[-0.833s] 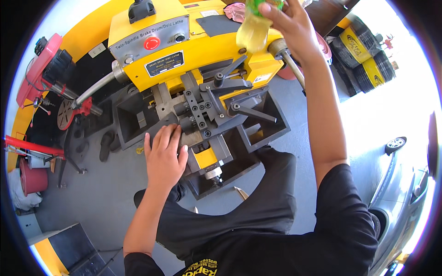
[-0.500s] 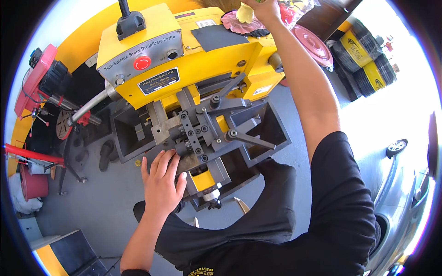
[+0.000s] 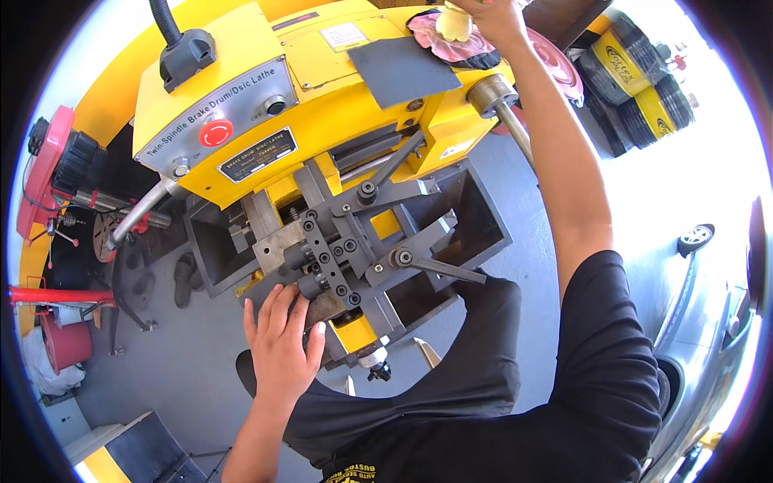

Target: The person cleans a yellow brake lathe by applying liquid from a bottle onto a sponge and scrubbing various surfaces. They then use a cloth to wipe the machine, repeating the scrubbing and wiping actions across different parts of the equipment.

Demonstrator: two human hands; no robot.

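Note:
My left hand [image 3: 282, 342] lies palm down with fingers spread, its fingertips touching the dark round knobs [image 3: 312, 283] on the tool head [image 3: 326, 262] of a yellow brake lathe [image 3: 330, 68]. Nothing is held in it. My right arm stretches to the far side of the machine. There my right hand [image 3: 498, 22], partly cut off by the upper edge, is closed on a pale yellow thing with a lobed end [image 3: 453, 26] and a bit of green above it; its kind is unclear. Under it a pink cloth [image 3: 423, 30] lies on the lathe's top.
A dark flat sheet [image 3: 403, 71] lies on the lathe top. Two metal levers [image 3: 447, 269] stick out from the carriage, above dark trays [image 3: 483, 225]. A steel spindle [image 3: 493, 95] juts out near my right forearm. Left stands a red drill press [image 3: 48, 173]; right, a car [image 3: 700, 346].
The view has shifted, with the lathe's head farther left and tilted. My right hand and the pale yellow thing appear slightly farther right. My left hand stays at the tool head.

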